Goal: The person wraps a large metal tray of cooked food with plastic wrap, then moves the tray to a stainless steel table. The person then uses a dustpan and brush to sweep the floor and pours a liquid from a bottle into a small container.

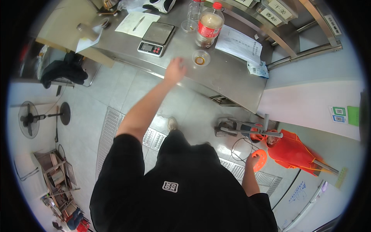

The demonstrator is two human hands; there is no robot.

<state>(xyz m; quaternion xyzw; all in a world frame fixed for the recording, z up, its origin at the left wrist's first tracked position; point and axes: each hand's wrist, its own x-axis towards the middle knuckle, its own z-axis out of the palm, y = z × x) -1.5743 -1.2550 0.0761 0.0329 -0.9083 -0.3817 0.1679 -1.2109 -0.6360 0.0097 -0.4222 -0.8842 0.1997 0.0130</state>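
My left hand (175, 70) is reached out over the front edge of a stainless steel table (232, 81). It is slightly blurred, its fingers are a little bent and apart, and I see nothing in it. Just to its right stands a small clear plastic cup (201, 58) with some brown liquid at the bottom. A digital kitchen scale (156, 39) with a bare metal pan lies up and to the left of that hand. Low at my right side, my right hand (251, 161) grips an orange disc with holes (260, 160).
A large red-capped plastic bottle (209, 26), a second clear cup (189, 26), a notepad with a pen (137, 23) and printed sheets (239, 45) occupy the table. On the floor at right are a grey metal frame (246, 130) and an orange apron (292, 149). A fan (29, 119) stands left.
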